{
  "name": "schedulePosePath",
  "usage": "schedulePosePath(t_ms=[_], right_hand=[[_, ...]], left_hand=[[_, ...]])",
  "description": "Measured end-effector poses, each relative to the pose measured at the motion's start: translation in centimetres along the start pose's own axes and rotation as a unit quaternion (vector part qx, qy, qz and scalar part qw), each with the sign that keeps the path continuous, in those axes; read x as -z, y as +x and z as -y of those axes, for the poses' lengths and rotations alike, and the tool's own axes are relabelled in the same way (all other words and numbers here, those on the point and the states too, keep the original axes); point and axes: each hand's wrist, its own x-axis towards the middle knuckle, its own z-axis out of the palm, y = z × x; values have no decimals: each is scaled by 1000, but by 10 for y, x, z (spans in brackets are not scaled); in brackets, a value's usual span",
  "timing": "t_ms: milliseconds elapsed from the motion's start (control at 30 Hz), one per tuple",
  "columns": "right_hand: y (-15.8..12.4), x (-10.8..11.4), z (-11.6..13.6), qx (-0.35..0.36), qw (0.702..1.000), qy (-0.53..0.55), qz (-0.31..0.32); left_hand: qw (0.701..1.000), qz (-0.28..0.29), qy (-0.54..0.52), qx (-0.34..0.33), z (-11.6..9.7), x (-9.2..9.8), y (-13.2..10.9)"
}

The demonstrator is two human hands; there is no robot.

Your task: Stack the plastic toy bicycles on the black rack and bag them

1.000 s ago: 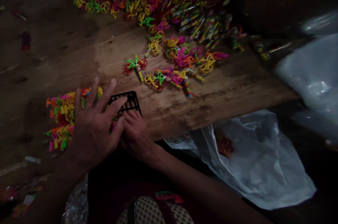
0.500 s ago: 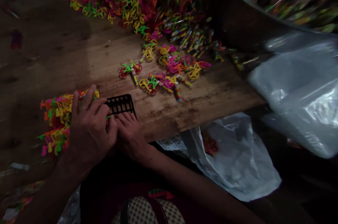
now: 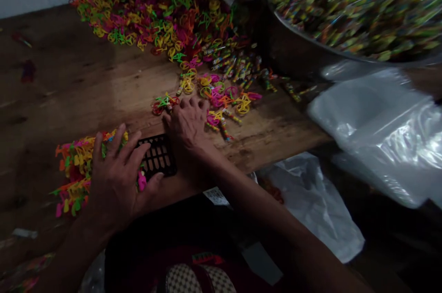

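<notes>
A black slotted rack lies on the wooden table near its front edge, its right part bare. Rows of small colourful plastic pieces stand at its left. Over these rows and the rack's left part rests my left hand, fingers spread, with a pink piece beside its thumb. Just beyond the rack, my right hand reaches palm down onto the small bicycle-shaped toys. Its fingers are apart and bent over the toys; whether a fingertip touches one is hidden.
A large heap of plastic bicycles lies at the back, with wrapped candy tubes to its right. A big metal basin full of tubes stands at the back right. Clear plastic bags lie right; a white bag hangs below the edge.
My right hand has left the rack and moved up and right to the loose toys. My left hand's fingers have spread wider. The view has shifted slightly.
</notes>
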Motion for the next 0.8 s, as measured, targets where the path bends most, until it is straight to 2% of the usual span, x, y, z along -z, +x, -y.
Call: schedulePosePath(t_ms=[67, 167, 267, 333, 433, 567, 700, 800], right_hand=[[3, 0, -1, -16, 1000, 5, 12], [-4, 13, -1, -14, 998, 54, 35], [-25, 29, 9, 44, 985, 161, 35], [-43, 33, 18, 93, 966, 239, 38], [-63, 25, 28, 134, 934, 325, 67], [-67, 10, 35, 123, 906, 397, 83], [-64, 3, 41, 114, 907, 389, 111], [-65, 0, 43, 122, 918, 363, 102]], left_hand=[[1000, 7, 10, -2, 0, 2, -1], [1000, 23, 4, 15, -1, 7, -1], [999, 35, -12, 37, -2, 11, -1], [998, 35, -17, 42, -2, 12, -2], [999, 27, -23, 35, -2, 14, -2], [998, 36, -5, 52, 1, 22, 2], [994, 80, 1, 72, 11, 25, 10], [992, 108, -16, 67, 16, 21, 12]])
